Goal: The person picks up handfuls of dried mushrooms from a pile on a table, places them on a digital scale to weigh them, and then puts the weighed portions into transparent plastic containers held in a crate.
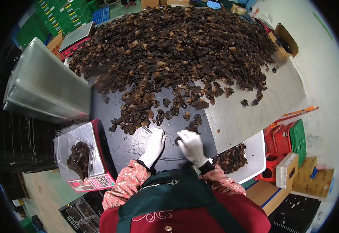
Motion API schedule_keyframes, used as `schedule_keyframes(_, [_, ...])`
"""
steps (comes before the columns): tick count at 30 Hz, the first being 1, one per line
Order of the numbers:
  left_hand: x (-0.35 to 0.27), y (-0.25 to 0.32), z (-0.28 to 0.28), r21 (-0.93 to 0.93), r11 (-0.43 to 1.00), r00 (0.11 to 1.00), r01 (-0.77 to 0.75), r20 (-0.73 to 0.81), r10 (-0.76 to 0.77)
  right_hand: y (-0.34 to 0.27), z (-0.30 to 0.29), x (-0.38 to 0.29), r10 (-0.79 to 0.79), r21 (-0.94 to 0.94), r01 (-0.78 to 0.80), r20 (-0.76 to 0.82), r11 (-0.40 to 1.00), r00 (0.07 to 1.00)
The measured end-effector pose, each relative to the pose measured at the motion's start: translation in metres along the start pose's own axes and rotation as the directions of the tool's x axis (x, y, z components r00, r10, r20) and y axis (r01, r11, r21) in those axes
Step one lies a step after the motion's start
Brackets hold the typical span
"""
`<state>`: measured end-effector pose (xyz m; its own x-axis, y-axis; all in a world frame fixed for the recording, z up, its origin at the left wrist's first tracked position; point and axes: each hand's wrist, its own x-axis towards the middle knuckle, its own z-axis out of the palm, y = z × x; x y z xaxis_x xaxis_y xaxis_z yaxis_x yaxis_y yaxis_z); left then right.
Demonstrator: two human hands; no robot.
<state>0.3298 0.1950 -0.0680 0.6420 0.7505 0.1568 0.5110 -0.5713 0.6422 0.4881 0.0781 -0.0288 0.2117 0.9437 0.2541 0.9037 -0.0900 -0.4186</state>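
Note:
A large heap of dark brown dried wood-ear-like fungus (169, 46) covers the far part of the table. My left hand (155, 144), in a white glove, rests on the grey table surface just below the near edge of the pile; its fingers are curled and whether it holds anything cannot be seen. My right hand (191, 145), also gloved in white, has its fingers on a few dark pieces (177, 141) on the table. At the left, a clear plastic box (61, 158) holding dark pieces (79, 158) stands on a red digital scale (99, 151).
Stacked clear plastic containers (47, 84) stand at the left, with another scale (76, 38) behind. A white tub (255, 157) holding brown pieces is beside my right forearm. Red stools (270, 167) and cardboard boxes (309, 174) stand at the right.

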Motion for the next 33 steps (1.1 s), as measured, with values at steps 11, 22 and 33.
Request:
schedule_keyframes(11, [-0.04, -0.031, -0.019, -0.629, 0.739, 0.947, 0.239, -0.017, -0.321, 0.013, -0.005, 0.072, 0.137, -0.061, -0.155, -0.228, 0.986, 0.964])
schedule_keyframes(22, [-0.065, -0.009, -0.042, -0.758, 0.57, 0.948, 0.316, 0.232, -0.217, 0.043, 0.008, 0.105, 0.099, 0.289, -0.167, 0.234, 0.943, 0.967])
schedule_keyframes(33, [-0.121, -0.011, -0.079, -0.788, 0.566, 0.931, 0.243, 0.027, -0.363, -0.122, 0.046, 0.073, -0.131, 0.722, -0.682, 0.692, 0.115, 0.71])
